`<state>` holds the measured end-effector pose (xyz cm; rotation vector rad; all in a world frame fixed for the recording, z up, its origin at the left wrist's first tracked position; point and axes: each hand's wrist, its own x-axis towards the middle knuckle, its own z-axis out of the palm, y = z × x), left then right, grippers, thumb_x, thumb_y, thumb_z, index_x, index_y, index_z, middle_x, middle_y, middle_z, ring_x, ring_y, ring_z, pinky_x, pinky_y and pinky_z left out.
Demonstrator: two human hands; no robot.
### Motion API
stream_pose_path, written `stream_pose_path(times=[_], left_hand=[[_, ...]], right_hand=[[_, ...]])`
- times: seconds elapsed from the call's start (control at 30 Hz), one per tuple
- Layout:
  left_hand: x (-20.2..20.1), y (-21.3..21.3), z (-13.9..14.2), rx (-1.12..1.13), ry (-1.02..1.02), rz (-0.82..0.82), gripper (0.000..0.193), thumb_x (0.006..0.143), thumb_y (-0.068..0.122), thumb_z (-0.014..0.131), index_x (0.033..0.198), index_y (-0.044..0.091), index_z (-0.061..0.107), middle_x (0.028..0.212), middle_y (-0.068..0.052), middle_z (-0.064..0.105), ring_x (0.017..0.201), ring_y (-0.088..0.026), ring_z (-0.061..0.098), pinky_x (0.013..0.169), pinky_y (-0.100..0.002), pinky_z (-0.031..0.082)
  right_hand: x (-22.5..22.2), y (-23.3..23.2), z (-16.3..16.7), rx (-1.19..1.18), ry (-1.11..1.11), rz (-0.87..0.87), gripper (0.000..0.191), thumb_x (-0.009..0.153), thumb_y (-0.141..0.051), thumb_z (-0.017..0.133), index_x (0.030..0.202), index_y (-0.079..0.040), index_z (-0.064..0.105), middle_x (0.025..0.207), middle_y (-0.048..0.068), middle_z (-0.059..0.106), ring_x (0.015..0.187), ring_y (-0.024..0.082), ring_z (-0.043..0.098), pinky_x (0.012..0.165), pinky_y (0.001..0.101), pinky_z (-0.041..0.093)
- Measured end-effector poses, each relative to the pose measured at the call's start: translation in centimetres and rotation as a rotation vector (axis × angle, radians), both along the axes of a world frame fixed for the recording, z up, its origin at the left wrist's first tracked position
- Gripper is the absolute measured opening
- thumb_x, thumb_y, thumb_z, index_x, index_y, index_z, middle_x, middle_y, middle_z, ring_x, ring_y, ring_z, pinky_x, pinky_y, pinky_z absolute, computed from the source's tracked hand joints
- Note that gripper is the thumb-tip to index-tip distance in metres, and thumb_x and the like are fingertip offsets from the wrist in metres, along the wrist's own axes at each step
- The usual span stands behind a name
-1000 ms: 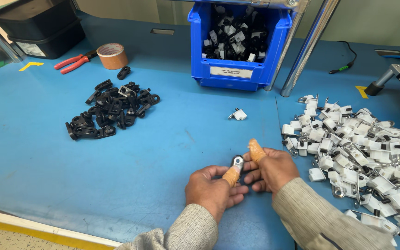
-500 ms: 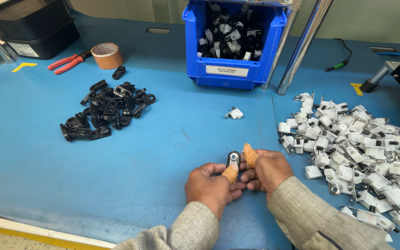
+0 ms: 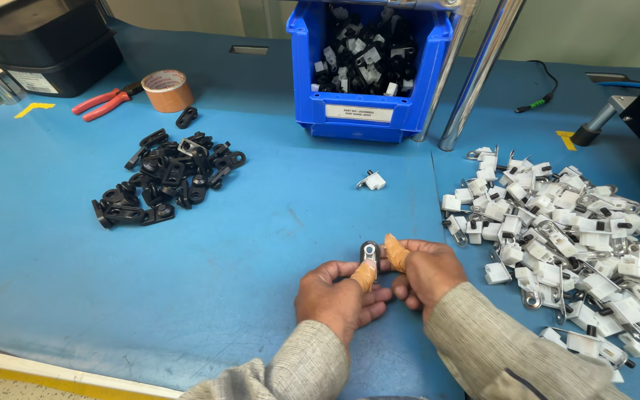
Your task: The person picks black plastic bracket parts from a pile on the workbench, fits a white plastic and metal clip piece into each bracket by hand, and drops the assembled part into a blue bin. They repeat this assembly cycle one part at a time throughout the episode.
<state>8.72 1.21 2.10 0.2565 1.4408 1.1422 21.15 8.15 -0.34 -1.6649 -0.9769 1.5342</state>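
Both hands have drawn nearer the body; left hand [image 3: 338,292] and right hand [image 3: 427,268] together pinch the small black-and-metal clip [image 3: 369,252], now pressed together between taped fingertips [image 3: 364,274].

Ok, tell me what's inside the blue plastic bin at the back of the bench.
The blue plastic bin holds a jumble of small black and white clip parts. Its front wall hides whatever lies lower down, so the depth of the pile cannot be seen.

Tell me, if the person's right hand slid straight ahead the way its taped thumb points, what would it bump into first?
Probably the lone white clip lying alone on the blue table; beyond it stands the blue bin. The right hand points up-left, though depth is hard to judge.
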Motion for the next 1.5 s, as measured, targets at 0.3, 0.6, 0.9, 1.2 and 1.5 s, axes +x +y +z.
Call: stream_pose_path(times=[0.3,0.6,0.9,1.2,1.5], left_hand=[[-0.1,-0.4,0.4,0.003,-0.035,0.030,0.017,0.098,0.006,0.058,0.110,-0.002,0.066,0.099,-0.017,0.075,0.084,-0.025,0.080,0.073,-0.034,0.068],[0.4,-0.2,0.4,0.006,-0.024,0.075,0.019,0.094,0.012,0.067,0.105,-0.003,0.070,0.094,-0.016,0.075,0.081,-0.023,0.077,0.072,-0.032,0.067],[-0.7,-0.1,-0.2,0.029,-0.153,-0.013,0.024,0.094,0.020,0.067,0.109,0.001,0.067,0.094,-0.013,0.076,0.082,-0.021,0.076,0.073,-0.033,0.065],[-0.1,0.3,-1.2,0.011,-0.046,0.029,0.018,0.094,0.007,0.060,0.107,-0.001,0.068,0.093,-0.015,0.078,0.081,-0.023,0.079,0.069,-0.034,0.067],[-0.6,0.7,-1.1,-0.018,-0.083,-0.014,0.016,0.094,0.015,0.065,0.103,0.003,0.066,0.093,-0.014,0.077,0.081,-0.023,0.079,0.068,-0.034,0.066]], right_hand=[[-0.3,-1.1,0.0,0.111,-0.235,0.128,0.019,0.089,-0.005,0.066,0.101,-0.003,0.081,0.070,0.007,0.071,0.042,0.011,0.049,0.035,0.0280,0.034],[0.3,-4.8,0.1,0.103,-0.229,0.158,0.028,0.094,-0.015,0.067,0.120,-0.014,0.079,0.072,0.003,0.061,0.050,0.012,0.049,0.040,0.0279,0.040],[1.9,-2.9,-0.2,-0.035,0.051,0.095,0.019,0.092,-0.008,0.070,0.108,0.000,0.074,0.081,0.009,0.072,0.057,0.014,0.062,0.042,0.0283,0.048],[0.2,-3.3,-0.6,0.137,-0.147,0.087,0.019,0.095,-0.012,0.069,0.107,0.001,0.077,0.071,0.014,0.070,0.050,0.017,0.058,0.041,0.0299,0.046],[4.1,-5.8,-1.9,0.333,-0.152,0.393,0.038,0.093,-0.005,0.065,0.130,-0.014,0.072,0.125,0.002,0.066,0.078,0.015,0.069,0.051,0.0274,0.057]])
